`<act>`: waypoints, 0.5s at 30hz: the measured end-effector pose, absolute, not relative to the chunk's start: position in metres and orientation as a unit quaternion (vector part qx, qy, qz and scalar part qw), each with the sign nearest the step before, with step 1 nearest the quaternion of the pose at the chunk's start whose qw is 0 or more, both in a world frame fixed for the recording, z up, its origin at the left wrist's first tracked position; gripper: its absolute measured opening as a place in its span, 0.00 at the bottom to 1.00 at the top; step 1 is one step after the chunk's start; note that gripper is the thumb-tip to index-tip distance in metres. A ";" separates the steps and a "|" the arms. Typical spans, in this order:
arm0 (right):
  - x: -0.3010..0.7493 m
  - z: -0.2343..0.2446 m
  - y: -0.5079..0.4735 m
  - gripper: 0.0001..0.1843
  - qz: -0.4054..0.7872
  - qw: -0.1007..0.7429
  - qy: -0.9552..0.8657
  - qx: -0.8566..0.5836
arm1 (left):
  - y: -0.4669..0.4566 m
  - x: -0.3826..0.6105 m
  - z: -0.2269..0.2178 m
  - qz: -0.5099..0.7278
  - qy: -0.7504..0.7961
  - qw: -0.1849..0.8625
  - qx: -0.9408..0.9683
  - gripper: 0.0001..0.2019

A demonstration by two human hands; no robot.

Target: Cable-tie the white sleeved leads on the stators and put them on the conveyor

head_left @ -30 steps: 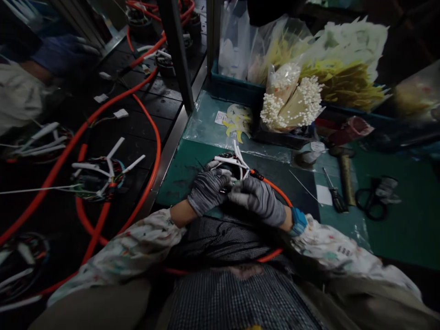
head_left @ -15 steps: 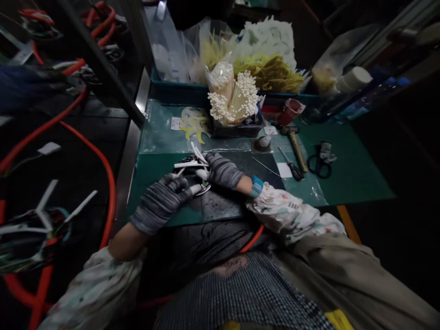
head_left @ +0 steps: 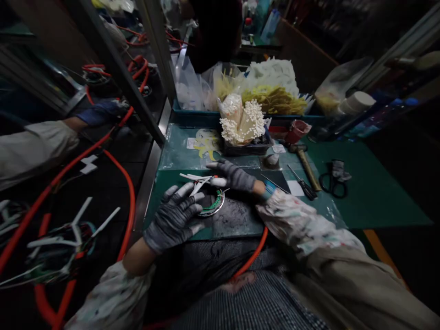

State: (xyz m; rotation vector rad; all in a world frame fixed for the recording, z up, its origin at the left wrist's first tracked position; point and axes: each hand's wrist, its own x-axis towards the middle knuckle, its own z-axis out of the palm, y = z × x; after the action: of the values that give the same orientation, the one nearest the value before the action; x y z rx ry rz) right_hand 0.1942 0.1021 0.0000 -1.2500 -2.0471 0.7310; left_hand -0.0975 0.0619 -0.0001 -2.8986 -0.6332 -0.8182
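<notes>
On the green mat lies a ring-shaped wired part (head_left: pixel 217 207) with green wires and a bright metal rim. White sleeves (head_left: pixel 196 178) stick up and left from its far side. My left hand (head_left: pixel 177 217), in a grey striped glove with pale fingertips, is open at the ring's left side, fingers spread, tips beside or on the sleeves. Gloved the same way, my right hand (head_left: pixel 235 176) reaches over the far right of the ring. Its index finger is stretched out and its thumb lies lower, near the sleeve bases; whether it touches them I cannot tell.
A black box (head_left: pixel 244 147) of white-tipped sticks stands behind. To the right lie a screwdriver (head_left: pixel 302 183), a hammer (head_left: pixel 309 169) and black-handled scissors (head_left: pixel 333 185). Orange cables (head_left: pixel 129 206) and another wired part (head_left: pixel 58 247) are at left, where a co-worker's gloved hand (head_left: pixel 101 112) reaches in.
The view has shifted, so the bench sits lower and further right. My left fingers have spread apart, and more of the ring shows. My right index finger has straightened. The co-worker's arm has come into view.
</notes>
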 end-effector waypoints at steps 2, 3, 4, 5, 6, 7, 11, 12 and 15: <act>0.217 -0.001 0.088 0.22 0.156 0.364 -0.757 -0.520 | 0.062 -0.093 -0.010 -0.267 -0.215 0.014 -0.939 0.09; 0.228 0.001 0.085 0.20 0.087 0.381 -0.741 -0.545 | 0.060 -0.089 -0.017 -0.273 -0.231 0.005 -0.934 0.11; 0.237 0.004 0.086 0.18 0.024 0.389 -0.723 -0.571 | 0.058 -0.084 -0.024 -0.284 -0.256 -0.002 -0.924 0.14; 0.244 0.007 0.089 0.17 -0.027 0.387 -0.706 -0.593 | 0.054 -0.079 -0.031 -0.297 -0.284 -0.005 -0.912 0.17; 0.248 0.011 0.094 0.15 -0.064 0.378 -0.693 -0.611 | 0.050 -0.074 -0.037 -0.310 -0.312 0.001 -0.898 0.20; 0.250 0.015 0.101 0.15 -0.086 0.365 -0.686 -0.623 | 0.046 -0.069 -0.043 -0.321 -0.337 0.012 -0.885 0.21; 0.240 0.023 0.135 0.13 -0.093 0.329 -0.679 -0.649 | 0.035 -0.059 -0.055 -0.361 -0.367 0.024 -0.857 0.19; 0.236 0.025 0.141 0.14 -0.089 0.327 -0.668 -0.662 | 0.034 -0.059 -0.055 -0.364 -0.368 0.013 -0.856 0.19; 0.232 0.029 0.148 0.16 -0.072 0.303 -0.648 -0.695 | 0.036 -0.063 -0.054 -0.341 -0.370 -0.016 -0.864 0.18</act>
State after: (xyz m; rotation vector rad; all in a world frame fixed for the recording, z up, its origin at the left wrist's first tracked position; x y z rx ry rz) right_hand 0.2321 0.1482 0.0288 -1.8409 -1.7175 -0.1921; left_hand -0.0634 0.0358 -0.0541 -2.7433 -1.1734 -1.0819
